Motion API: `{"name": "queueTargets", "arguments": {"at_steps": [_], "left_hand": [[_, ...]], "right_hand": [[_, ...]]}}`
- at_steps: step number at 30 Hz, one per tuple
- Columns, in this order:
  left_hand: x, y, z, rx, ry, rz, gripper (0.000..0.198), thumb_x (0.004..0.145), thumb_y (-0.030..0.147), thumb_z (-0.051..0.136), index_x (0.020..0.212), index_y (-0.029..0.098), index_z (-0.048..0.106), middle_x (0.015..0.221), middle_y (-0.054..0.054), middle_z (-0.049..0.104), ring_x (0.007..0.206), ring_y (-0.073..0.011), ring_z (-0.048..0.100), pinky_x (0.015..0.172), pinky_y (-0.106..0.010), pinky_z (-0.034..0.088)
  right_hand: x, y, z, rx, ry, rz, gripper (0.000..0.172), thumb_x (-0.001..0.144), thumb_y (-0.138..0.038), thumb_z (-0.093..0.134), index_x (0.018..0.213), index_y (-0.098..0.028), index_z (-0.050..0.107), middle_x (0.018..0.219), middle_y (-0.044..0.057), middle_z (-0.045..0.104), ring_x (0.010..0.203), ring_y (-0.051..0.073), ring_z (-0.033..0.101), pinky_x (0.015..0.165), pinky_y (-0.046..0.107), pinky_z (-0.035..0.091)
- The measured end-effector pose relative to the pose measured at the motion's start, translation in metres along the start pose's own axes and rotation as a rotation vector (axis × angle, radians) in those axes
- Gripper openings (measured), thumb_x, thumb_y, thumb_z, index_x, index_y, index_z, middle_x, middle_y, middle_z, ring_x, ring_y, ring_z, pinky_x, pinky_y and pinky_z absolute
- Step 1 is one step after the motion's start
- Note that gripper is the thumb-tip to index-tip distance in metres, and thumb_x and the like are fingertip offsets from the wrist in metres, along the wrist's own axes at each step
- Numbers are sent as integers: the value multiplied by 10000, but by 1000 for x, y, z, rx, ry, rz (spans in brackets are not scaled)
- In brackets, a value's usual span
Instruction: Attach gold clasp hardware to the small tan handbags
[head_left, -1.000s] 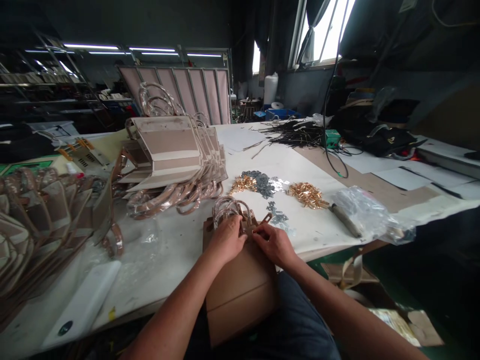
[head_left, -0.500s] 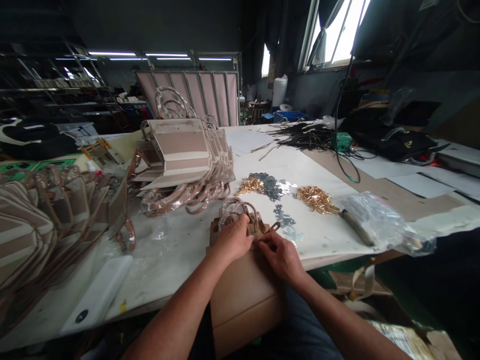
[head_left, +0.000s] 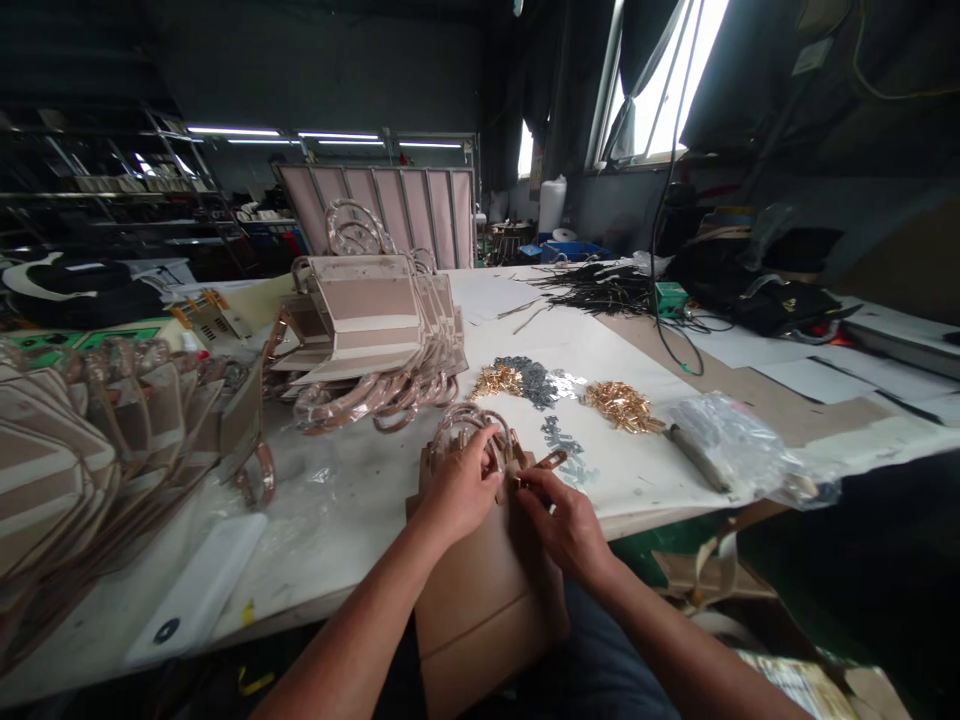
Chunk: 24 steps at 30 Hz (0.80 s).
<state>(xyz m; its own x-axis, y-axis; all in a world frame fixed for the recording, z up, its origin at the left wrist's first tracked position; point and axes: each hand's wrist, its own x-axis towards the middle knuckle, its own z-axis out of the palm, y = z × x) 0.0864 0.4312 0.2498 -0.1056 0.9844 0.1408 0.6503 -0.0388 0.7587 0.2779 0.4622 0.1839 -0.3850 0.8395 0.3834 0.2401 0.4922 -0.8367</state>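
A tan handbag piece (head_left: 487, 610) leans against the table edge, its lower part over my lap. Plastic-wrapped handles (head_left: 454, 418) rise from its top. My left hand (head_left: 463, 488) is closed on the upper part of the bag, beside the handles. Close by on the right, my right hand (head_left: 566, 515) pinches at the bag's top with thumb and forefinger. Whatever is between those fingertips is too small to make out. A narrow tab with a gold-coloured fitting (head_left: 553, 460) sticks out just above my right hand.
Beyond the bag lie gold-coloured metal pieces (head_left: 622, 405) and grey metal plates (head_left: 536, 383). Stacked bag pieces (head_left: 367, 310) stand at the back left, with more bag panels (head_left: 37, 460) at far left. A grey rod (head_left: 697, 458) lies by clear plastic (head_left: 750, 440) at right.
The view has tilted and shifted slightly. Both hands stay at the bag's top; my left fingers have shifted a little by the handles, and the right hand keeps its pinch.
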Motion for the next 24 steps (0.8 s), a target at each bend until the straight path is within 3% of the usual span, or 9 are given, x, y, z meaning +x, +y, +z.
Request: {"name": "queueTargets", "arguments": {"at_steps": [5,14,24], "left_hand": [[-6,3,-5,63,-44,-52,866,852,133,656,1651,288,359,795,31,684,752,-192,631,739,-296,463],[-13,5,-8,59,-5,-32,714,821,107,628,1505,283,526,816,32,661,770,-178,620,739,-292,454],[-11,-5,-3,-32,-25,-30,691,822,106,627,1474,318,534,842,43,668,781,-161,634,730,-271,483]], "right_hand": [[-3,-2,1,-36,-26,-30,274,1012,-380,555,1175,-252,735,1002,16,782,872,219,727,789,305,522],[-5,-6,-6,-79,-111,15,297,1028,-410,532,1201,-239,702,935,28,765,807,225,687,732,313,499],[-5,-6,-2,-93,-128,10,247,1020,-373,554,1182,-239,685,876,16,742,716,203,651,666,286,451]]}}
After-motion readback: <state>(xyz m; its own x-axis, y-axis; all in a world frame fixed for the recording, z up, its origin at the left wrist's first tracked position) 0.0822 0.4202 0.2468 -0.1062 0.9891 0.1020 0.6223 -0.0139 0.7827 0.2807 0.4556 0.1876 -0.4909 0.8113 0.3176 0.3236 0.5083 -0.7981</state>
